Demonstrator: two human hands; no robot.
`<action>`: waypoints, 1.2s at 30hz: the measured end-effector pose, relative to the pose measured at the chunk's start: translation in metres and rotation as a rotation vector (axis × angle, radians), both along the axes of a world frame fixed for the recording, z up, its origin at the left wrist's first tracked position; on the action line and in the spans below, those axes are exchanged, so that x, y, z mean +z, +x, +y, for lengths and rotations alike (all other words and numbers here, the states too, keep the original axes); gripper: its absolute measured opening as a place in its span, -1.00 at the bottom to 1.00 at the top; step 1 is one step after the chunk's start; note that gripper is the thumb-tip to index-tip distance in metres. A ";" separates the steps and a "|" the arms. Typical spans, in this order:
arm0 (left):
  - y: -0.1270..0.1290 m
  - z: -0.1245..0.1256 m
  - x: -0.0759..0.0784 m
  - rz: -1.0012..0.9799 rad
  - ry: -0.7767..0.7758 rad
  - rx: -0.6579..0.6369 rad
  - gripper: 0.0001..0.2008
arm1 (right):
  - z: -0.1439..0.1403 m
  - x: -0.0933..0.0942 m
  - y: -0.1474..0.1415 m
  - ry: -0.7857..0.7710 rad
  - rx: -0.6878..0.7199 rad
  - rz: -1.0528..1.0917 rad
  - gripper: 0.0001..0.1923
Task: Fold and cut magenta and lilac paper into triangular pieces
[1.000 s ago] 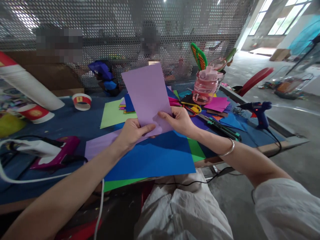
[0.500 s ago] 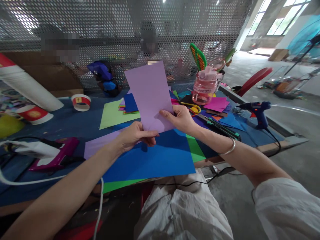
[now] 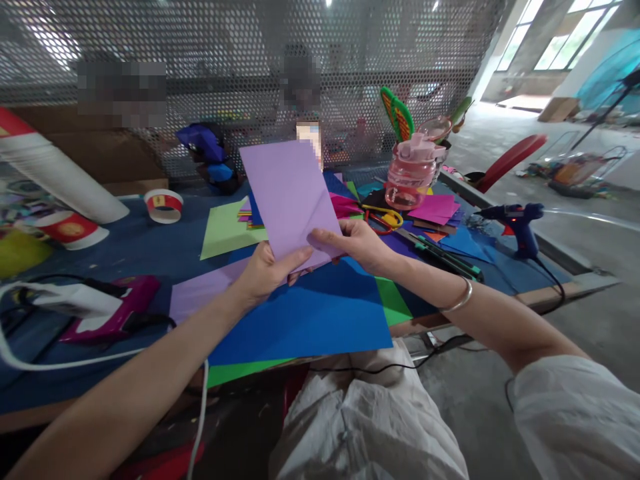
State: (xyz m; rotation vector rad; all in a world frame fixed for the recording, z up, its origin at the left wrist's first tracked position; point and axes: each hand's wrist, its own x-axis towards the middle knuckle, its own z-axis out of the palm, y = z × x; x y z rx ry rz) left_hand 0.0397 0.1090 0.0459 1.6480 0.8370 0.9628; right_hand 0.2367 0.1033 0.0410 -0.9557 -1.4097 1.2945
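One lilac rectangular paper sheet (image 3: 285, 190) is held up and tilted over the near middle of the dark-blue surface (image 3: 187, 227), above a large flat blue paper sheet (image 3: 310, 317). The left hand (image 3: 270, 270) pinches it by the near left corner, thumb on the face turned to the wearer; the right hand (image 3: 360, 243) grips the near right edge, its thumb laid on that same face. Whether the lilac piece is a single layer or several, I cannot tell.

For good handling, I judge, both pinches should be light and even, since hard thumbs could dent or crease the paper, and the unsupported far end should not be bent. A long green-and-black utility knife (image 3: 440, 257) lies just beyond the right forearm (image 3: 420, 277), with a dark-blue glue gun (image 3: 523, 230) farther right, so that arm is best moved with care.
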 end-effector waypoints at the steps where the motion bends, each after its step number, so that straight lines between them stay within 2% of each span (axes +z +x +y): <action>1: 0.000 0.001 0.000 -0.009 0.012 0.022 -0.62 | -0.001 0.000 -0.001 -0.017 0.026 -0.013 -0.41; 5: -0.001 0.002 0.000 -0.017 0.040 0.083 -0.58 | -0.005 0.000 -0.004 -0.046 0.099 -0.036 -0.44; 9: -0.001 0.002 0.001 -0.019 0.059 0.071 -0.59 | -0.006 0.001 -0.004 -0.012 0.118 -0.019 -0.43; 18: -0.004 0.006 0.004 0.024 0.090 0.041 -0.52 | -0.001 0.004 0.001 0.013 0.071 -0.098 -0.45; 25: -0.008 0.009 0.004 0.039 0.114 0.102 -0.54 | 0.001 0.007 0.003 0.020 0.094 -0.058 -0.46; 33: -0.011 0.014 0.005 0.086 0.133 0.127 -0.56 | 0.007 0.003 0.006 -0.123 0.124 -0.004 -0.66; 36: -0.012 0.016 0.005 0.093 0.158 0.122 -0.57 | 0.008 0.001 0.008 -0.122 0.113 0.001 -0.65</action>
